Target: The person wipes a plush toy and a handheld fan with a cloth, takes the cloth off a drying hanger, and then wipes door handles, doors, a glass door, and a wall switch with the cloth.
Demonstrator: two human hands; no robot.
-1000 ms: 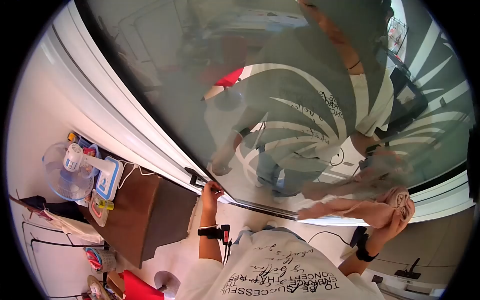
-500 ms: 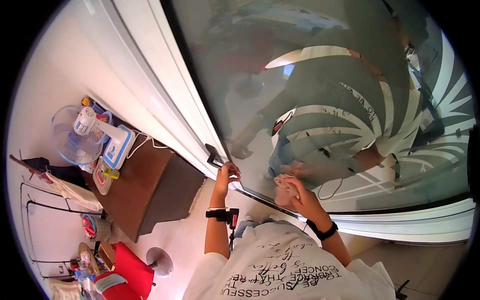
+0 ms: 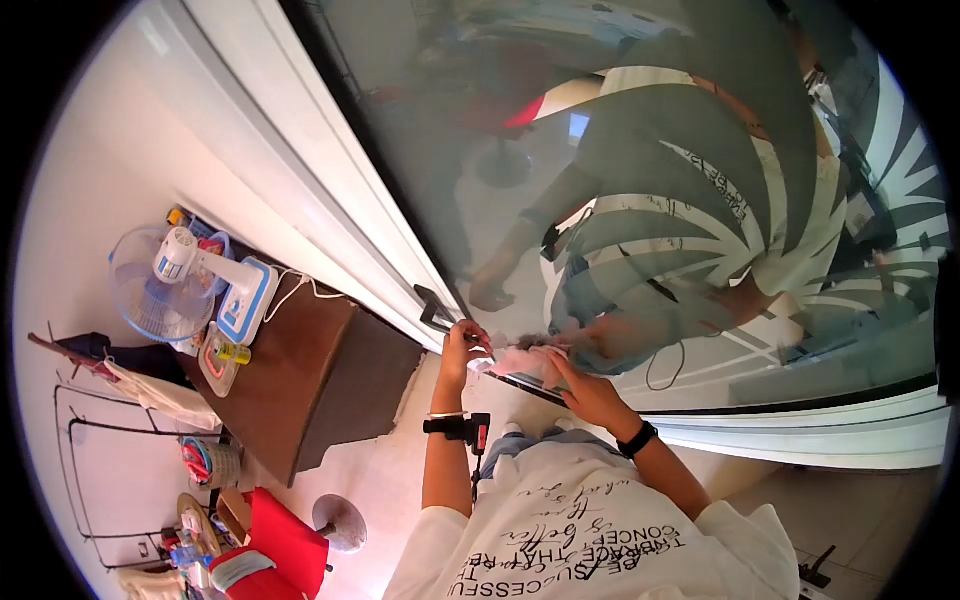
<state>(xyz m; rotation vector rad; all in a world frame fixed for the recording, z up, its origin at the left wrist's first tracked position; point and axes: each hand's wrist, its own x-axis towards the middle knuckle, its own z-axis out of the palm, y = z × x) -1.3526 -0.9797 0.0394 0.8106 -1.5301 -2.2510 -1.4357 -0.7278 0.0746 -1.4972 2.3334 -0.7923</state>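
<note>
A large glass panel (image 3: pixel 620 200) with a white curved-stripe pattern reflects the person. Near its lower edge, my right hand (image 3: pixel 590 395) presses a pink cloth (image 3: pixel 525 362) against the glass, its fingers over the cloth. Just left of the cloth, my left hand (image 3: pixel 465 345) is beside the black handle (image 3: pixel 432 308) at the frame's edge, its fingers curled. Whether anything is between those fingers is too small to make out. The cloth's left end comes close to the left fingertips.
On the left, a brown desk (image 3: pixel 300 370) bears a white and blue fan (image 3: pixel 245 300) and a yellow can (image 3: pixel 235 353). Below stand a red chair (image 3: pixel 285 535), a round metal base (image 3: pixel 340 522) and a basket (image 3: pixel 222 465). The white door frame (image 3: pixel 330 170) runs diagonally.
My right hand has swept the cloth from the far right along the glass's lower edge to beside my left hand. My left hand remains by the handle while the view has shifted.
</note>
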